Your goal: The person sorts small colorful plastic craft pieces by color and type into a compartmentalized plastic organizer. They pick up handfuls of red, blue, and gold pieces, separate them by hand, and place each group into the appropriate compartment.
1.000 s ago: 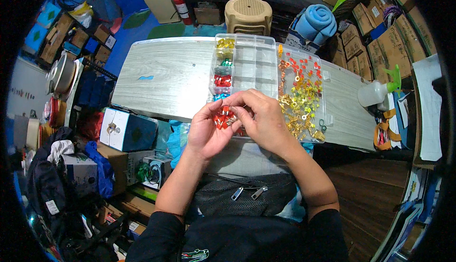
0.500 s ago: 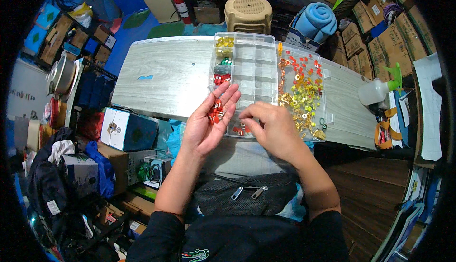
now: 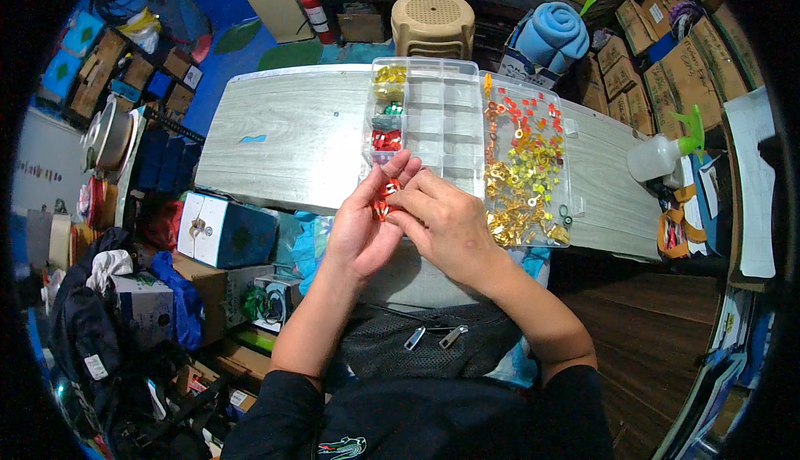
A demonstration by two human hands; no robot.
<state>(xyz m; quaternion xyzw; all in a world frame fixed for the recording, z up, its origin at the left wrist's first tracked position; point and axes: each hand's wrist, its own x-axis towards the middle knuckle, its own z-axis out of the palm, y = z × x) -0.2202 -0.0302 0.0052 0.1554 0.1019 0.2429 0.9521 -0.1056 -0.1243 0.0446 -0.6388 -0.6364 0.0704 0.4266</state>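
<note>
My left hand (image 3: 360, 231) is palm up and cupped, holding several small red pieces (image 3: 385, 188) with pale, shiny spots. Bent over that palm, my right hand (image 3: 446, 225) has its thumb and forefinger closed around one of the pieces. Behind both hands lies a clear compartment box (image 3: 423, 63). Its left column holds yellow pieces (image 3: 392, 77), green pieces (image 3: 392, 109) and red pieces (image 3: 386, 140) in separate compartments. My hands cover the box's near part. At its right, the clear lid (image 3: 568, 183) carries mixed red, yellow and gold ring-ended pieces (image 3: 518, 210).
A grey wood-grain table (image 3: 283, 135) bears the box. Toward its right end stands a spray bottle (image 3: 654, 160) with a green nozzle. Beyond the table are a beige stool (image 3: 433, 22) and a rolled blue mat (image 3: 552, 35). A blue-and-white box (image 3: 223, 228) sits at near left.
My right hand has moved left from above the box's near compartments to the red pieces in my left palm. My left hand stays nearly in place.
</note>
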